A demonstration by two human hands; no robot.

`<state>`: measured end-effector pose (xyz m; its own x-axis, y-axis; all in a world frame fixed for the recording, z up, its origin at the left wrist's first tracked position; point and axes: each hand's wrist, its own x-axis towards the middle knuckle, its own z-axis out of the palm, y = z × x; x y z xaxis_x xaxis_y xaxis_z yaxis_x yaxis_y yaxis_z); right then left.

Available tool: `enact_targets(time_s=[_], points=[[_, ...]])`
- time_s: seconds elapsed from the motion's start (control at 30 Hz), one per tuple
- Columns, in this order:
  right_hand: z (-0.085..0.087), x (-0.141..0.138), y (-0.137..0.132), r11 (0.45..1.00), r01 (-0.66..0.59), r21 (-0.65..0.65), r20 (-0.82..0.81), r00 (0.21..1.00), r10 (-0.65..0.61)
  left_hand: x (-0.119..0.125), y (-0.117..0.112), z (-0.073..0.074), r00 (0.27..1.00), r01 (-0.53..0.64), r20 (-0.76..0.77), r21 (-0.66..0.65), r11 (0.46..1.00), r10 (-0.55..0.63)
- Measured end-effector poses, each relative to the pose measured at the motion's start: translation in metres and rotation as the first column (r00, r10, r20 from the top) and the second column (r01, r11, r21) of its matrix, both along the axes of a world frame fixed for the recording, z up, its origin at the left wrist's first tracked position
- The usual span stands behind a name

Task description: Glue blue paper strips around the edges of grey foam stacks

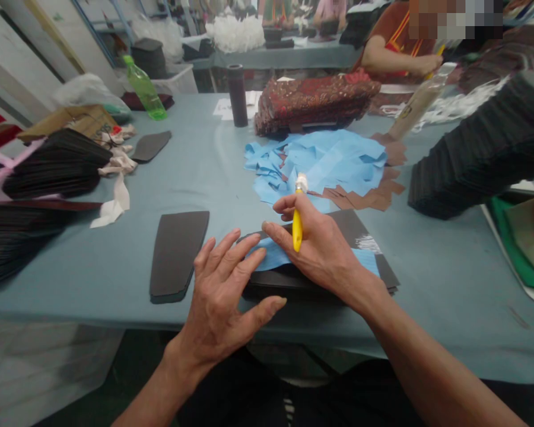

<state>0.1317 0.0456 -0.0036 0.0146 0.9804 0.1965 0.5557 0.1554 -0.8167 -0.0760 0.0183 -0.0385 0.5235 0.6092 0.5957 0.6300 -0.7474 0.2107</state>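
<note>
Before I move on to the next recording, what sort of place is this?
Probably a hand-assembly workshop: there is a tall leaning stack of black cut sheets, a heap of thin light-blue pieces, and a yellow-handled brush in the person's right hand.

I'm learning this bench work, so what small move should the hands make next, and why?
Probably press the thin light-blue strip flat with the left hand: its spread fingers are at the strip's left end, while the right hand holds the yellow-handled, white-tipped brush.
</note>
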Motion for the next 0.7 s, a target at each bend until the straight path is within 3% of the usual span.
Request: enact_targets(time_s=[0.13,0.47,0.7], points=[[0.001,0.001,0.000,1.000,-0.017,0.000,0.000,1.000,0.017,-0.007,0.004,-0.008,0.996,0.052,-0.075,-0.005,0.999,-0.052],[-0.005,0.003,0.002,0.999,-0.021,0.044,-0.045,0.999,0.023,-0.008,-0.004,-0.010,0.985,0.023,-0.173,0.013,1.000,-0.020],[0.020,0.029,-0.005,0.986,0.050,0.157,-0.155,0.988,-0.025,-0.003,-0.006,-0.011,0.986,0.018,-0.164,0.013,1.000,-0.016]])
